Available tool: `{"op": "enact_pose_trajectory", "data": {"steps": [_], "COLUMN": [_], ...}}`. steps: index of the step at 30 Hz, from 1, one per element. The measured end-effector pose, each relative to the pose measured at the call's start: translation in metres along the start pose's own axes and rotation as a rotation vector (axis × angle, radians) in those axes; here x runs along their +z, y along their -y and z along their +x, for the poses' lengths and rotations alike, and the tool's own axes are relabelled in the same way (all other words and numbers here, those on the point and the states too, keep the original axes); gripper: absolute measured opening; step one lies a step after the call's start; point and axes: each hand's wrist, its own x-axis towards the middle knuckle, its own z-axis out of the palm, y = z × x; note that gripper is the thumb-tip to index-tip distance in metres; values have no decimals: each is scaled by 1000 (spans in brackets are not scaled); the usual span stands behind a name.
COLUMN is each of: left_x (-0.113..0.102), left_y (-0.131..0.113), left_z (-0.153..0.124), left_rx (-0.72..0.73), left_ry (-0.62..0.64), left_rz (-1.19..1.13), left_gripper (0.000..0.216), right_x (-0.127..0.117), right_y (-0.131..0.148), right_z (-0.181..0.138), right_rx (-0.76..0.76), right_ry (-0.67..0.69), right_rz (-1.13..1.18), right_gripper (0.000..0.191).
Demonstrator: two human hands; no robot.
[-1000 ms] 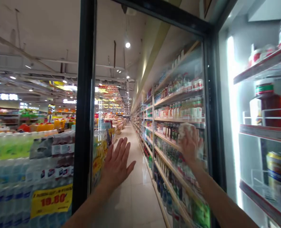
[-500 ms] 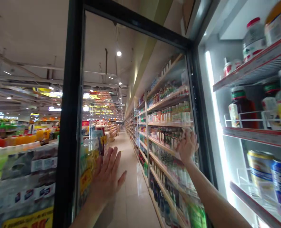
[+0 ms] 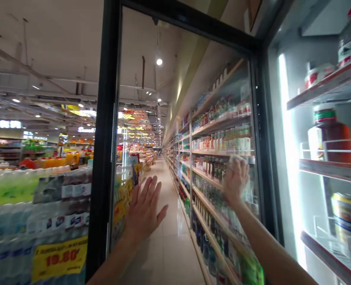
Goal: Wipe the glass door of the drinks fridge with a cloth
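Note:
A glass door [image 3: 175, 23] with a dark frame stands swung out in front of me, and I see the aisle through its pane. My left hand [image 3: 144, 206] is held flat with fingers spread, at the left half of the glass; it holds nothing. Nearer the hinge side, my right hand [image 3: 236, 182] presses a crumpled pale cloth [image 3: 237, 160] against the pane. Whether it is fabric or paper I cannot tell. Part of the cloth is hidden by the fingers.
To the right is a lit cooler with bottles and cans on its shelves [image 3: 331, 168]. Stacked packs of bottled drinks [image 3: 12, 221] with a yellow price sign [image 3: 59, 257] stand at left. Long bottle shelves [image 3: 223, 152] show in the glass beside the aisle floor [image 3: 169, 253].
The view has turned left, so the door and cooler appear farther right. My right hand with the cloth has moved left across the pane, away from the hinge side. My left hand stays spread.

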Motion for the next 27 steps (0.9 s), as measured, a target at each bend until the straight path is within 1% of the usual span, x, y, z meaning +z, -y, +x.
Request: {"op": "enact_pose_trajectory", "data": {"steps": [1,3,4,5,6,7,8,9,10,11,12,13,14,16,17,18,19,20,21,22,23,24,25,26,27], "left_x": [0,-1,-1,-1,-2,-2,-2,-2,-2,-2,-2,-2,-2,-2,-2,-3,-3,-3,-3,-2,-2,-1,0,0,1], "left_y": [0,1,2,2,2,2,1,1,0,0,0,1,1,2,2,2,2,2,2,1,1,1,2,2,3], "left_z": [0,0,0,0,0,0,0,0,0,0,0,0,1,1,1,1,1,1,1,0,0,0,0,-1,-1], "left_rx": [3,7,10,17,22,22,23,27,25,21,21,25,30,33,34,31,29,28,27,27,24,21,14,16,25], "left_ry": [-4,-14,-16,-12,-9,-6,-1,2,4,2,-1,-6,-12,-17,-16,-13,-7,-1,2,4,2,-6,-15,-22,-25], "left_rz": [3,8,11,16,22,28,34,39,39,38,39,40,41,45,48,49,50,51,51,49,44,38,34,34,38], "left_gripper": [65,64,64,63,63,63,63,64,64,64,64,64,64,64,64,63,63,62,62,63,63,63,64,63,63], "right_x": [1,0,-1,-2,-2,-3,-3,-2,-1,0,1,1,1,-2,-3,-4,-5,-5,-5,-3,-2,-1,0,1,2], "right_y": [16,44,51,50,42,28,14,1,-7,-8,-2,9,23,45,49,46,38,27,16,9,6,9,15,24,32], "right_z": [-10,-34,-42,-45,-42,-35,-24,-13,-4,0,-1,-7,-17,-38,-44,-44,-39,-31,-22,-13,-9,-8,-12,-19,-26], "right_rx": [-149,-536,-668,-734,-712,-599,-440,-227,-56,48,61,-29,-197,-644,-777,-810,-726,-552,-324,-139,-25,-9,-98,-262,-476], "right_ry": [63,212,258,281,276,233,180,109,36,-9,-30,-9,42,211,258,271,234,160,68,-5,-44,-47,-4,64,146], "right_rz": [25,87,108,115,106,83,50,18,-5,-17,-15,2,30,112,131,126,101,62,23,6,1,14,39,73,116], "right_gripper": [46,44,42,41,39,39,40,42,45,47,48,48,46,44,43,42,41,41,43,46,48,48,47,44,42]}}
